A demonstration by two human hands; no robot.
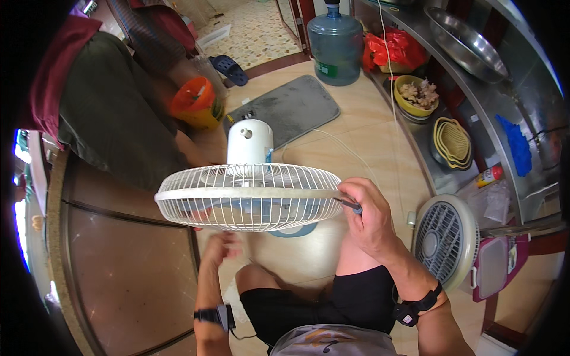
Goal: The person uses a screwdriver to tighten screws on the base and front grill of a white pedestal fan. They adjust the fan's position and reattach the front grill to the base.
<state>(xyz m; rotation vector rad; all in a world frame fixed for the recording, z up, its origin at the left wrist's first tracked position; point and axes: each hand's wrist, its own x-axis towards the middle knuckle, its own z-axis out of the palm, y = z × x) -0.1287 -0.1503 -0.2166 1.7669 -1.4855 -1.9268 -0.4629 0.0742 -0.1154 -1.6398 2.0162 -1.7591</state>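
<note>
A white electric fan stands before me, its wire grille (249,210) nearly level and its white motor housing (248,142) behind it. My right hand (365,216) grips a slim dark screwdriver (355,207) at the right side of the grille's rim, with fingers touching the rim. My left hand (222,246) is lower, below the grille's left half, blurred by motion; I cannot make out whether it holds anything. The fan's light blue base (292,232) shows partly underneath, between my knees and the grille.
Another person's dark-clad body (110,113) is close at left, beside an orange bucket (191,98). A grey mat (294,104) and water jug (334,50) lie beyond. At right are steel shelves (484,113) with bowls, a round box fan (444,243) and loose cords.
</note>
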